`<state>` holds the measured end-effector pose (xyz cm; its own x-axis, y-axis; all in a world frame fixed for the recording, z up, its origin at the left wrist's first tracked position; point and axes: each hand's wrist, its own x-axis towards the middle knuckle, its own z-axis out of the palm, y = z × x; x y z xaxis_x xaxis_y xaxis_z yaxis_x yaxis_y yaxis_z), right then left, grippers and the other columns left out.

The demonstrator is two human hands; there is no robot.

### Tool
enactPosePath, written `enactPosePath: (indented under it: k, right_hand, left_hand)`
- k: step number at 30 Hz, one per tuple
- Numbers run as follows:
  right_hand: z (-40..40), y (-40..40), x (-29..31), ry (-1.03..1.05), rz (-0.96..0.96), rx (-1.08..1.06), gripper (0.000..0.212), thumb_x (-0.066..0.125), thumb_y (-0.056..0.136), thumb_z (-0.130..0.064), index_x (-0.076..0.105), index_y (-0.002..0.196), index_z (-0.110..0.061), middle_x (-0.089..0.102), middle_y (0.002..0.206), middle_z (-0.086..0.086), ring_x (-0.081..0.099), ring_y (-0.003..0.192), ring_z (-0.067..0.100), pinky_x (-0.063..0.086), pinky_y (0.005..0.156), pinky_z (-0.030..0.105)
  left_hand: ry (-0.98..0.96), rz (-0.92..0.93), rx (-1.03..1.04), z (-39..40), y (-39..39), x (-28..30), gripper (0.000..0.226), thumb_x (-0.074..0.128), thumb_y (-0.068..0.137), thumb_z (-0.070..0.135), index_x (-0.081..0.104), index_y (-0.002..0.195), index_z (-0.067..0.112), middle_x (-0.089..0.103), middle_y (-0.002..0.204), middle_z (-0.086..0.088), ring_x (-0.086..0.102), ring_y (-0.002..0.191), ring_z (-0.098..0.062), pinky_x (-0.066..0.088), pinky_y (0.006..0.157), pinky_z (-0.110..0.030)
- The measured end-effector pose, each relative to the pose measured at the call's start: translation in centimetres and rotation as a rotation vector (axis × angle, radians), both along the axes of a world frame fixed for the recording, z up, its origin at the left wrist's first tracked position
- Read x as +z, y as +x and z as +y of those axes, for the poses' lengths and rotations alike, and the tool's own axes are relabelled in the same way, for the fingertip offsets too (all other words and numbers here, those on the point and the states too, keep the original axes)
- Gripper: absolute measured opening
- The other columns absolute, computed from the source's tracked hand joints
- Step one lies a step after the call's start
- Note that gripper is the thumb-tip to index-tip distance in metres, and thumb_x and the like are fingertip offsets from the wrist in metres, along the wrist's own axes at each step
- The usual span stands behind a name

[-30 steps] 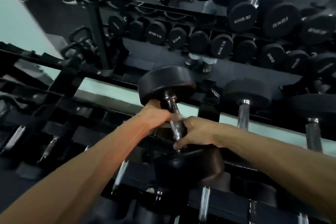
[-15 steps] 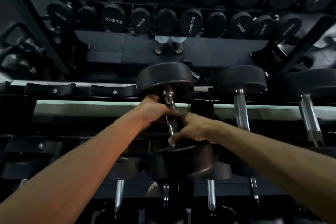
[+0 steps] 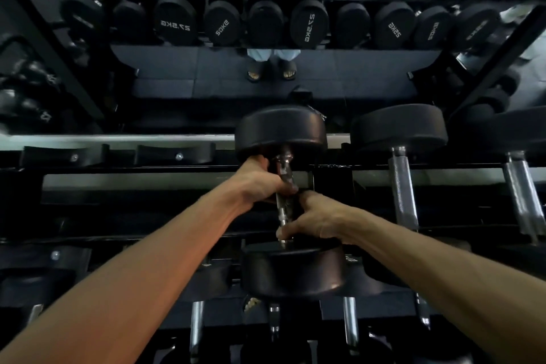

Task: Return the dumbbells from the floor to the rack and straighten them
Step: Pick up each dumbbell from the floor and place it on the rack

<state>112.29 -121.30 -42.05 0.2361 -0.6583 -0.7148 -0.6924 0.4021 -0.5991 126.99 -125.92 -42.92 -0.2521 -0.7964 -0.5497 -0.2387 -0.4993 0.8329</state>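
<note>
A black round-headed dumbbell (image 3: pixel 292 270) with a chrome handle lies front to back on the top tier of the black rack (image 3: pixel 124 168). Its far head sits against the back rail and its near head over the front rail. My left hand (image 3: pixel 263 179) is wrapped around the upper part of the handle, just under the far head. My right hand (image 3: pixel 313 220) grips the lower part of the handle, just above the near head. Both arms reach in from below.
Two more dumbbells (image 3: pixel 399 133) rest to the right on the same tier. Two bare saddles (image 3: pixel 174 154) are on the left. Lower tiers hold more dumbbells (image 3: pixel 196 328). A mirror (image 3: pixel 310 68) behind reflects rows of weights and a person's feet.
The view has swung from a slanted look to square onto the rack. Both hands stay on the handle, and the dumbbell now lies straight across the two rails.
</note>
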Motion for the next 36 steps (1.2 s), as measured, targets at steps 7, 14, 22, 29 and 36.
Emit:
enactPosePath:
  k: [7, 14, 22, 29, 36]
  right_hand:
    - [-0.2, -0.2, 0.0, 0.000, -0.015, 0.033, 0.040, 0.086, 0.075, -0.025, 0.059, 0.105, -0.020, 0.068, 0.097, -0.003, 0.064, 0.085, 0.011, 0.052, 0.072, 0.019]
    - [-0.2, -0.1, -1.0, -0.007, -0.034, 0.029, 0.056, 0.089, 0.069, -0.030, 0.060, 0.115, -0.018, 0.069, 0.103, 0.000, 0.066, 0.093, 0.015, 0.056, 0.084, 0.028]
    - [-0.2, 0.0, -1.1, -0.002, -0.023, 0.029, 0.069, 0.090, 0.060, -0.040, 0.059, 0.119, -0.018, 0.070, 0.105, -0.001, 0.067, 0.097, 0.016, 0.055, 0.093, 0.035]
    - [0.0, -0.3, -0.6, -0.006, -0.027, 0.025, 0.050, 0.089, 0.069, -0.031, 0.057, 0.107, -0.023, 0.069, 0.106, 0.000, 0.066, 0.099, 0.016, 0.054, 0.095, 0.034]
    - [0.1, -0.3, 0.3, -0.074, -0.017, 0.074, 0.049, 0.087, 0.074, -0.029, 0.060, 0.114, -0.020, 0.066, 0.099, -0.007, 0.061, 0.089, 0.005, 0.050, 0.077, 0.012]
  left_hand:
    - [-0.012, 0.013, 0.009, -0.1, 0.4, -0.7, 0.051, 0.082, 0.063, -0.003, 0.057, 0.102, 0.017, 0.062, 0.097, -0.004, 0.066, 0.095, -0.023, 0.058, 0.077, -0.039]
    - [-0.035, 0.033, 0.013, 0.1, 0.5, -1.0, 0.039, 0.081, 0.067, -0.005, 0.060, 0.090, 0.019, 0.066, 0.084, 0.001, 0.067, 0.086, -0.018, 0.058, 0.077, -0.039]
    - [-0.063, 0.036, 0.029, 0.6, 0.8, -1.1, 0.033, 0.081, 0.068, -0.003, 0.063, 0.088, 0.016, 0.068, 0.080, 0.003, 0.068, 0.079, -0.012, 0.055, 0.069, -0.029]
    - [-0.116, 0.031, 0.058, 1.0, 0.7, -1.1, 0.036, 0.084, 0.065, 0.000, 0.064, 0.092, 0.015, 0.068, 0.087, -0.001, 0.066, 0.086, -0.016, 0.055, 0.085, -0.034]
    - [-0.142, -0.007, 0.024, 1.5, 1.6, -0.9, 0.047, 0.086, 0.066, 0.014, 0.067, 0.109, 0.008, 0.072, 0.102, -0.005, 0.069, 0.097, -0.019, 0.054, 0.091, -0.037]
